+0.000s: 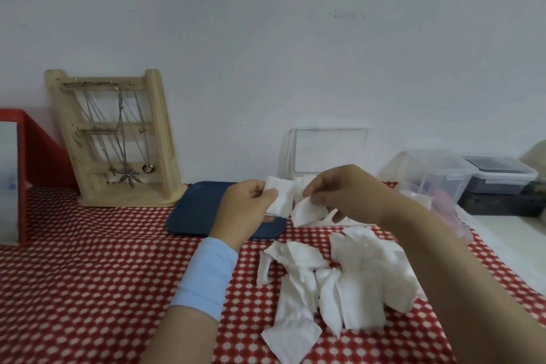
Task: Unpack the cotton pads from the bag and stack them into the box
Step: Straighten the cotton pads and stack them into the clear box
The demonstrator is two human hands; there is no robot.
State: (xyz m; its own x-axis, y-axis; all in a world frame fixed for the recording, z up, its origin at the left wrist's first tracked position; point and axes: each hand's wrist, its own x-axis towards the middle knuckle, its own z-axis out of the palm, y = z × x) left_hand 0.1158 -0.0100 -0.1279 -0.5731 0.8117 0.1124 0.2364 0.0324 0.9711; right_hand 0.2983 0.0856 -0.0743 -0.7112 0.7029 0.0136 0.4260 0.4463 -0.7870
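Note:
Several white cotton pads (339, 281) lie loose in a heap on the red patterned tablecloth in front of me. My left hand (245, 207) pinches a small stack of pads (280, 196) above the blue tray. My right hand (348, 189) pinches a single bent pad (307, 211) just to the right of that stack. Behind both hands stands the clear plastic box (328, 151) with its lid raised against the wall. A crumpled clear bag (443, 204) lies to the right, partly hidden by my right arm.
A dark blue tray (195, 210) lies under my left hand. A wooden necklace stand (118, 139) is at the back left beside a red-framed object (29, 151). Clear lidded containers (443, 171) and a dark one (499, 174) sit at the right.

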